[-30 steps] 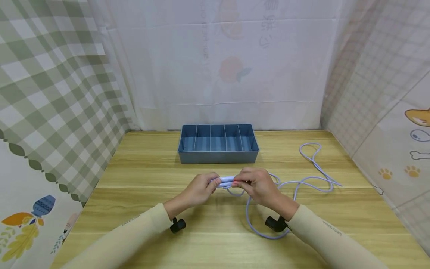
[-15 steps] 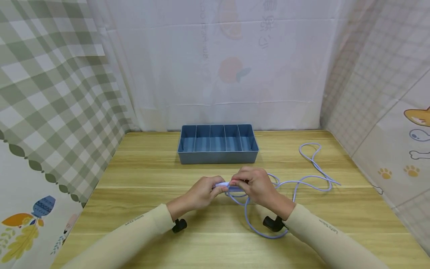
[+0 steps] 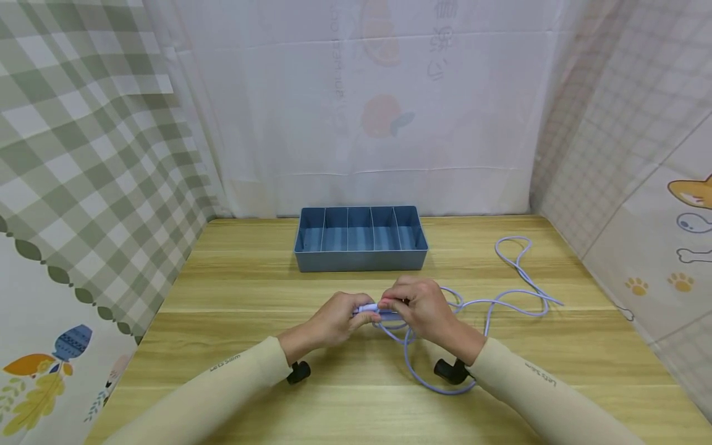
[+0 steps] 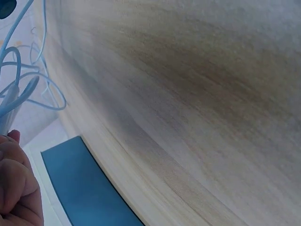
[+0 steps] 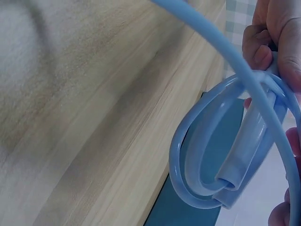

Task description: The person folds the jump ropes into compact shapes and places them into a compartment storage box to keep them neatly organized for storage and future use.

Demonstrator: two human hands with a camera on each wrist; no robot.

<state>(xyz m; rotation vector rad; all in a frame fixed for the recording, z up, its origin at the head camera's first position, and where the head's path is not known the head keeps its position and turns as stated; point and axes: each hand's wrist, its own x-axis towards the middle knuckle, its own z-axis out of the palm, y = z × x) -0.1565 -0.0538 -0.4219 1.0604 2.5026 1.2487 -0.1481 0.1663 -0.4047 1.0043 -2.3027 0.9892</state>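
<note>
My left hand (image 3: 339, 318) grips a pair of pale lilac tube handles (image 5: 244, 146), apparently of a skipping rope, which lie side by side above the table. Cord (image 5: 225, 49) loops around them, and the handles' hollow ends show in the right wrist view. My right hand (image 3: 419, 306) pinches the rope close to the left fingertips; its fingers (image 5: 294, 141) show only at the edge of the right wrist view. At the lower left of the left wrist view are curled fingers (image 4: 14, 183). Exactly which strand the right fingers pinch is hidden.
Behind the hands stands a blue-grey tray (image 3: 361, 261) with several compartments. Loose rope (image 3: 520, 269) trails across the wooden table (image 3: 250, 278) to the right. A checked curtain (image 3: 111, 123) hangs at the left, and a white sheet (image 3: 356, 142) at the back.
Both hands have lowered the handles slightly, and the right fingers have shifted a little left. More cord loops now show below the handles. The tray has not moved.
</note>
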